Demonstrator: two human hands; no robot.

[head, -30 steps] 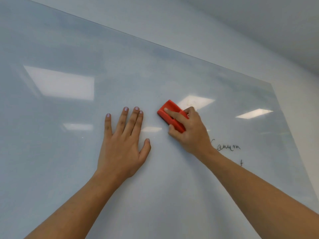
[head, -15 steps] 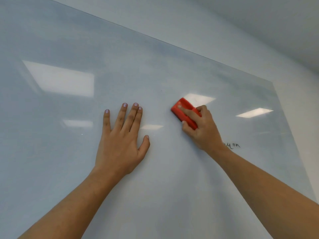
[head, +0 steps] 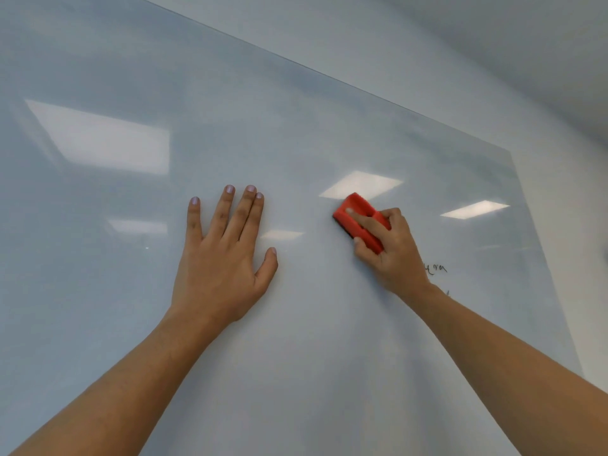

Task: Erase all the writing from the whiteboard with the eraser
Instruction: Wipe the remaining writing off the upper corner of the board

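Note:
A glossy whiteboard (head: 296, 373) fills most of the view. My right hand (head: 393, 255) grips a red eraser (head: 357, 213) and presses it flat on the board, index finger stretched along its top. A short bit of black writing (head: 437, 268) shows just right of that hand, partly hidden by the wrist, with another small mark (head: 446, 293) below it. My left hand (head: 223, 258) rests flat on the board to the left of the eraser, fingers straight and pointing up.
The board's top edge (head: 329, 77) slants down to the right and its right edge (head: 539, 258) runs downward. Pale wall (head: 493, 60) lies beyond both. Ceiling lights reflect as bright patches on the board.
My right hand has slid the eraser to the right across the board, covering most of the written word. My left hand has stayed flat in place.

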